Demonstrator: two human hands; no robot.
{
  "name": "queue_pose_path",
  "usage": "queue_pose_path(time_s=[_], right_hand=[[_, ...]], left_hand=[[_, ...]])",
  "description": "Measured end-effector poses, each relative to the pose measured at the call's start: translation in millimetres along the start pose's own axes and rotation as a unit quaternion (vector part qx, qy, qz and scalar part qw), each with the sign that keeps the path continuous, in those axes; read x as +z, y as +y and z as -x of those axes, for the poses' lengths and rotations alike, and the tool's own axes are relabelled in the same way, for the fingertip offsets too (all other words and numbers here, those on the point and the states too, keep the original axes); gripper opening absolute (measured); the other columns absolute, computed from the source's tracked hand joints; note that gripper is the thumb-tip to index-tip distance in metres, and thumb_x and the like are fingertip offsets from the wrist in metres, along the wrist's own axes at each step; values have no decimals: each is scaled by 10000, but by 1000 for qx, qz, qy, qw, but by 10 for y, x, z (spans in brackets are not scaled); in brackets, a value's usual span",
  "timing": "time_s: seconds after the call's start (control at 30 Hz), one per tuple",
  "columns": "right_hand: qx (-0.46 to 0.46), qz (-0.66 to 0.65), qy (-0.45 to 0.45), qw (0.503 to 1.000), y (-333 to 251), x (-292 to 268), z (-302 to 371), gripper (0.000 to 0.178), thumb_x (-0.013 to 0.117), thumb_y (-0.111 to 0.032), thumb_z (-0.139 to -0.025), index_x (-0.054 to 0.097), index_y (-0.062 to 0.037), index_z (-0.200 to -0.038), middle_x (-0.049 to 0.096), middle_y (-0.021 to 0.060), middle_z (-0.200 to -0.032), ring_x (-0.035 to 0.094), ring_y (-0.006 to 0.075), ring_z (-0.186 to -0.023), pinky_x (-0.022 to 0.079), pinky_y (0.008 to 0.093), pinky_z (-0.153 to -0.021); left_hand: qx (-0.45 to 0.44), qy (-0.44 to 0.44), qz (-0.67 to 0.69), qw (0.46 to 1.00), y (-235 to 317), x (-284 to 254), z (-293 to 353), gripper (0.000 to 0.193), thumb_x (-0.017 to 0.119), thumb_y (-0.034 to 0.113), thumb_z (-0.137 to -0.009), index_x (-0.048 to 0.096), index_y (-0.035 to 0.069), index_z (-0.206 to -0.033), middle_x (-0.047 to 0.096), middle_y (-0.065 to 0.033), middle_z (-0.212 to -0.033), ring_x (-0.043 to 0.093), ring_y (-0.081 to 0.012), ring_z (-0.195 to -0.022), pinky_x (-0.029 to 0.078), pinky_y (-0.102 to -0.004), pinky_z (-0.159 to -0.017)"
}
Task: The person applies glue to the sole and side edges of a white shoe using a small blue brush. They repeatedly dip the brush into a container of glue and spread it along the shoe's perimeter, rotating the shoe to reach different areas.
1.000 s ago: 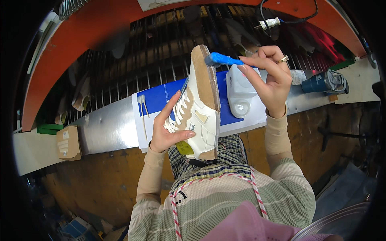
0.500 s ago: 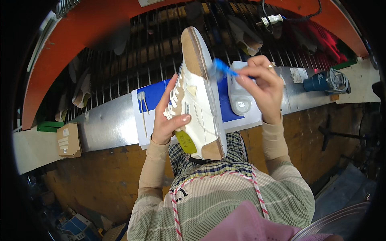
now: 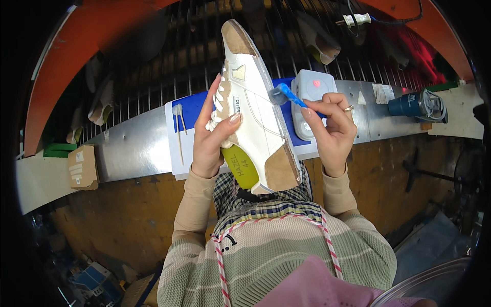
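Note:
My left hand [image 3: 207, 138] grips a white and tan sneaker [image 3: 255, 105] by its laced side, thumb across the upper. The shoe is held up on its side, toe pointing away, its sole edge facing right. A yellow-green shoe last [image 3: 239, 166] sticks out of its opening. My right hand [image 3: 335, 125] pinches a small blue brush [image 3: 291, 95] between thumb and fingers. The brush head is beside the sole edge at mid-shoe; whether it touches cannot be told. Behind the brush stands a white plastic container [image 3: 309, 82], partly hidden.
Two thin sticks [image 3: 179, 139] with a whitish clump lie on white paper [image 3: 176, 161] and a blue sheet. A small cardboard box [image 3: 83, 168] is at left, a dark blue tumbler [image 3: 409, 104] at right. Beyond the metal ledge [image 3: 135, 153], more shoes [image 3: 318, 38] rest on bars.
The shoe has shifted slightly, its toe further away and its side turned more upward. The brush has moved from near the toe back along the sole edge to mid-shoe.

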State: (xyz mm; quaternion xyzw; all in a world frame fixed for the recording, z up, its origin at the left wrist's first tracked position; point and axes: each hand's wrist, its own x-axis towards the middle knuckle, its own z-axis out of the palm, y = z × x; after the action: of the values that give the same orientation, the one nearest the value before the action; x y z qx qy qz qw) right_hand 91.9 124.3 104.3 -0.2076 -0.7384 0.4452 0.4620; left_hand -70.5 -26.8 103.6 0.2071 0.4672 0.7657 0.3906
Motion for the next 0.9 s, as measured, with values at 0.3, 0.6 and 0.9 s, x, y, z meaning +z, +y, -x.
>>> queue_pose_path(time_s=[0.3,0.6,0.9], right_hand=[[-169,109,28,979,-46,4,-338,221,824,17,-753,762,2,-965,507,44,-902,509,106,-707,420,243,-605],[-226,141,-26,963,-73,-151,-665,241,847,-9,-722,774,-13,-952,513,45,-890,514,110,-682,411,240,-590],[-194,124,-92,969,-59,-341,-455,272,846,5,-693,784,-34,-955,513,35,-893,476,85,-644,368,216,-556]], left_hand=[[29,-21,-80,996,15,21,110,828,696,105,-837,289,1,-1551,466,-214,-1481,538,-275,-1309,451,-377,-1075],[26,-36,-73,996,17,36,134,837,704,131,-837,287,-9,-1549,471,-219,-1474,539,-279,-1308,444,-378,-1080],[-10,-6,-5,1000,22,27,100,826,678,130,-853,267,6,-1560,470,-194,-1485,543,-249,-1306,442,-356,-1087]])
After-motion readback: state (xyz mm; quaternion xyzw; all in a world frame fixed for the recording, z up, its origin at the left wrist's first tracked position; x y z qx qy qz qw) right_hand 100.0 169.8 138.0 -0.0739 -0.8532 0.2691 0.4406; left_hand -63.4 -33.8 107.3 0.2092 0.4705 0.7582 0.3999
